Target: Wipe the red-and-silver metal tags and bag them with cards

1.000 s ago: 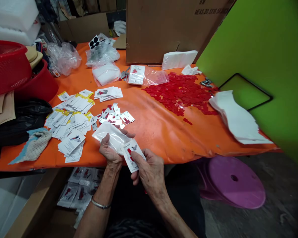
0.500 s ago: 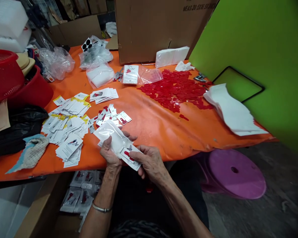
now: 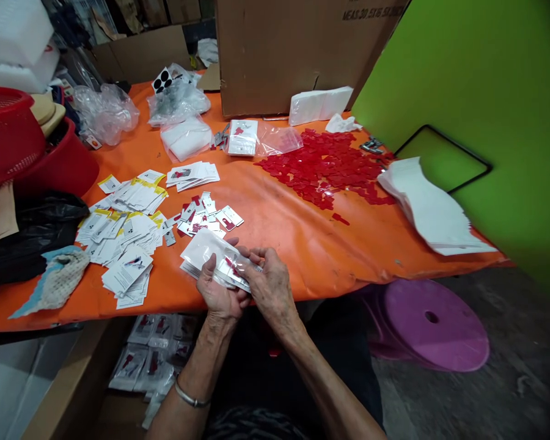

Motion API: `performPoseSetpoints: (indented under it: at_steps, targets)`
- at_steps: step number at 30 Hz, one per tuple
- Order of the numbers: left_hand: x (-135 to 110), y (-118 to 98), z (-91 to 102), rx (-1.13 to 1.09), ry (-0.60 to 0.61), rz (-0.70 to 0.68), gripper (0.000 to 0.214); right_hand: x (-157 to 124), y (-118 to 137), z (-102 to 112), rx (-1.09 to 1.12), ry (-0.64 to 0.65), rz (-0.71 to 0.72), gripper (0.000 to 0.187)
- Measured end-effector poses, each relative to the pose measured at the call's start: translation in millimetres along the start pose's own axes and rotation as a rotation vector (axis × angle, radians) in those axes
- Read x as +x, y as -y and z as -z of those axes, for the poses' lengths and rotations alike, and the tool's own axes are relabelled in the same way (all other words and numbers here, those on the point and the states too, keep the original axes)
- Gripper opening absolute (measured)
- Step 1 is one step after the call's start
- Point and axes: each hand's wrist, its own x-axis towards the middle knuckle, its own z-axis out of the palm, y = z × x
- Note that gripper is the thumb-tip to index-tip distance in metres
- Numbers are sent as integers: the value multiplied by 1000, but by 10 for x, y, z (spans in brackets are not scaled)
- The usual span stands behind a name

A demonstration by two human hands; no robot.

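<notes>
Over the table's near edge, my left hand (image 3: 222,296) is closed around a clear plastic bag (image 3: 206,247), its thumb on top. Printed cards and a red piece show through the bag's right end. My right hand (image 3: 270,281) pinches that right end, thumb above and fingers beyond it. Just past the bag lies a small heap of white cards with red pieces (image 3: 204,214). Left of my hands are spread several leaflets with yellow edges (image 3: 135,195) and a pile of white printed leaflets (image 3: 128,269).
A wide heap of red plastic pieces (image 3: 321,168) covers the orange table (image 3: 266,208) at the back right. White sheets (image 3: 431,208) lie at the right edge. A box of packed bags (image 3: 151,348) stands below. Beside it all are a purple stool (image 3: 435,324) and red baskets (image 3: 9,137).
The cards with the red piece, which stuck out at the bag's right end, now lie farther inside it. My right hand has moved up and slightly left, toward my left hand.
</notes>
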Motion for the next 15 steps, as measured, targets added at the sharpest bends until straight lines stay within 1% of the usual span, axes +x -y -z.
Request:
performPoseSetpoints:
  at_steps: [2, 4, 6, 8, 10, 13, 15]
  targets:
    - [1, -8, 1, -27, -49, 18, 33, -46, 33, 58, 56, 88, -77, 32]
    - [7, -20, -6, -48, -92, 35, 32, -101, 56, 117, 167, 161, -141, 33]
    - [8, -21, -19, -61, -114, 29, 33, -143, 52, 147, 267, 191, -166, 32]
    - [2, 1, -32, -60, -95, 28, 34, -153, 18, 131, 307, 164, -157, 33]
    - [-11, 39, -41, -51, -59, 32, 34, -133, -32, 76, 300, 102, -112, 35]
    - [-24, 94, -45, -38, -45, -7, 34, -83, -98, -7, 228, -1, -36, 33]
    - [-23, 110, -42, -37, -53, -51, 36, -67, -120, -29, 162, -42, 6, 31]
